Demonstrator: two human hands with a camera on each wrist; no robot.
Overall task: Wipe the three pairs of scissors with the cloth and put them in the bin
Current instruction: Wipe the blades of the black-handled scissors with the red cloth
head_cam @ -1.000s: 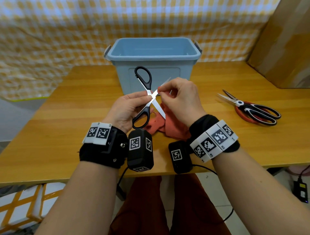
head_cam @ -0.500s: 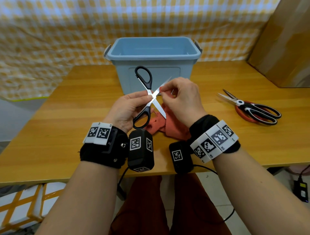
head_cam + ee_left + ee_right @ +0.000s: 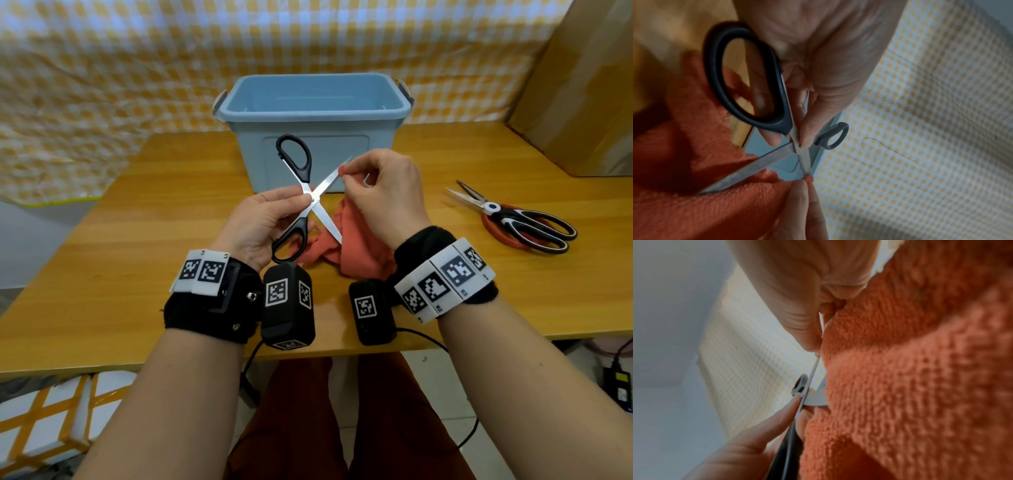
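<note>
left hand (image 3: 263,222) pinched black scissors (image 3: 310,197) at pivot, blades splayed; right hand (image 3: 383,192) pinched cloth (image 3: 356,253) round one tip. risked cut fingers, loose pivot hold letting blades swing.

Orange cloth (image 3: 356,246) — black-handled scissors (image 3: 294,161) — pale blue bin (image 3: 315,113).

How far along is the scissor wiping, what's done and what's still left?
Early on. Nothing looks finished: the blue bin shows no scissors in the part of its inside that is visible. In hand: the left hand holds the open black-handled scissors at the pivot while the right hand pinches the orange cloth on the upper blade. Left: the scissors on the table, seemingly two stacked pairs, unwiped.
</note>
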